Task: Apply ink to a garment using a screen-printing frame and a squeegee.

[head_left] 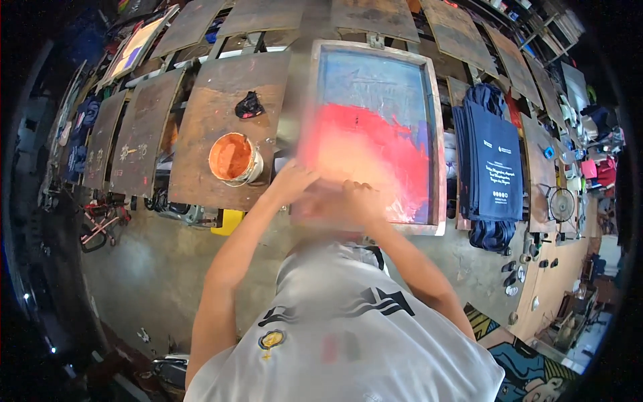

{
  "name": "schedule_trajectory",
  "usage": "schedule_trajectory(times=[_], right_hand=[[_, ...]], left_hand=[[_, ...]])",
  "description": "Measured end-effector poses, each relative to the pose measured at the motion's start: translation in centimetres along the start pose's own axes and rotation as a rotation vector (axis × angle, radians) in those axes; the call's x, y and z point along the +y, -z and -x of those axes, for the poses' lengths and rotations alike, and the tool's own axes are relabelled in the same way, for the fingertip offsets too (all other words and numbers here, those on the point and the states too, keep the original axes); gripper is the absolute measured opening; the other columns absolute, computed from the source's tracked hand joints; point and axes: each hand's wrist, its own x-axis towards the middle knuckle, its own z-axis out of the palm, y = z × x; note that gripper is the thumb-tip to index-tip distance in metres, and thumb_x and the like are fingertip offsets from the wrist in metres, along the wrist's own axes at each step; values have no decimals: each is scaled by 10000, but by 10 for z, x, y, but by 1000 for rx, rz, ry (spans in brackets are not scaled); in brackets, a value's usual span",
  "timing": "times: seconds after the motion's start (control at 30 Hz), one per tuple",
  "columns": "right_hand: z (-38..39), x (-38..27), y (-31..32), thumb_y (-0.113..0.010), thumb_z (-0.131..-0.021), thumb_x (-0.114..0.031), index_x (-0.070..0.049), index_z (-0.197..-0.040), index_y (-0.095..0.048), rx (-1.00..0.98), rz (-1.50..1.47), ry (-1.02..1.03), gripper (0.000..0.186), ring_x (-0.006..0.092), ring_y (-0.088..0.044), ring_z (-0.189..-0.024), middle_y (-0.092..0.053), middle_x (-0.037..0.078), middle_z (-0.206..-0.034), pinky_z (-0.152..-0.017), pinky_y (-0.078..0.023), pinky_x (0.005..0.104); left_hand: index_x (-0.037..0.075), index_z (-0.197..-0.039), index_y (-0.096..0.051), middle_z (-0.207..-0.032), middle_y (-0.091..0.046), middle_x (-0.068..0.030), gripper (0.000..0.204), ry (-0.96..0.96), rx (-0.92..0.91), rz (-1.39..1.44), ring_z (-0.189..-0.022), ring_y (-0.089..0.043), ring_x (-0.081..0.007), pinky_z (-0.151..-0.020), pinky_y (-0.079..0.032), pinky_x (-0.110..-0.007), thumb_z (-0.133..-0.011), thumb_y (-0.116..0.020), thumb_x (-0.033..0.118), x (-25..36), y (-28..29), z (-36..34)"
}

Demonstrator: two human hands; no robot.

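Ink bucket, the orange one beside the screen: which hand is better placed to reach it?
Left, probably. The bucket stands left of the screen, close to the left hand. The right hand lies farther off, at the screen's near edge, and would have to cross over.

wooden pallet board (214, 127) | orange ink bucket (233, 158) | dark rag (249, 106)

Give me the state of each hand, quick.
Left hand: at the near edge of the screen frame, motion-blurred; grip cannot be told.
Right hand: same near edge, blurred; grip cannot be told.
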Motion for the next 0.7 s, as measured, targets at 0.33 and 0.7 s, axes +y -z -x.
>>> schedule_trajectory(times=[0.33,0.7], right_hand=[[-11,-1,4,-792,-721,-288,-68,-951,-563,188,-74,-218,393,328,-680,-839,-673,132,-870,-734,-567,443],[1,-1,31,-748,-699,-165,-106,-1030,-640,-107,-89,43,353,342,-691,-831,-707,133,-876,-722,-560,450]], left_hand=[[132,-965,-557,-910,-629,-29,508,-216,185,-17,-927,-623,-251,-838,-401,-394,-638,-811,427,-14,32,-54],[78,-1037,-590,-939,-657,-125,571,69,86,140,-896,-640,-320,-799,-452,-429,-670,-813,454,18,-1,11]])
